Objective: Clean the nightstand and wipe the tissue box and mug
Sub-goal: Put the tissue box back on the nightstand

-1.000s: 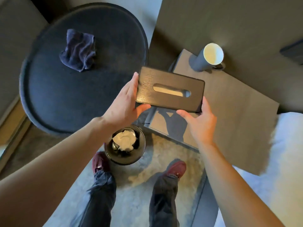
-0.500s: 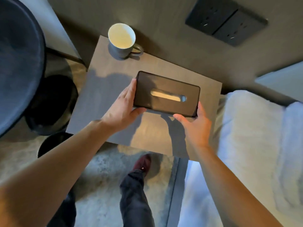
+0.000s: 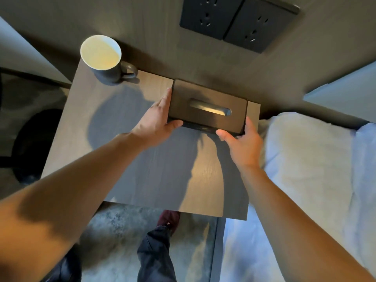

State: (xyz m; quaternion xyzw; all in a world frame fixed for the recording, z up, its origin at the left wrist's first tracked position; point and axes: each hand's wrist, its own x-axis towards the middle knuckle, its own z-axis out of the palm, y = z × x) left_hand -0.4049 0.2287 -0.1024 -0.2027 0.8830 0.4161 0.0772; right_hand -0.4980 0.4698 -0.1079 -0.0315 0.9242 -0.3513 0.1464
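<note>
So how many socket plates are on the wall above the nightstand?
2. One socket plate is above the tissue box; the second socket plate touches its right side. More may be beyond the frame.

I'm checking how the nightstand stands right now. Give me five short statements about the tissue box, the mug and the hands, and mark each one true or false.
1. Both hands hold the tissue box, the left hand at its left end and the right hand at its right end. True.
2. The mug lies on its side. False: it stands upright at the back left corner of the nightstand.
3. The mug's handle points toward the tissue box. True.
4. A cloth lies on the nightstand. False: no cloth is in view.
5. The tissue box touches the mug. False: bare nightstand shows between them.
</note>
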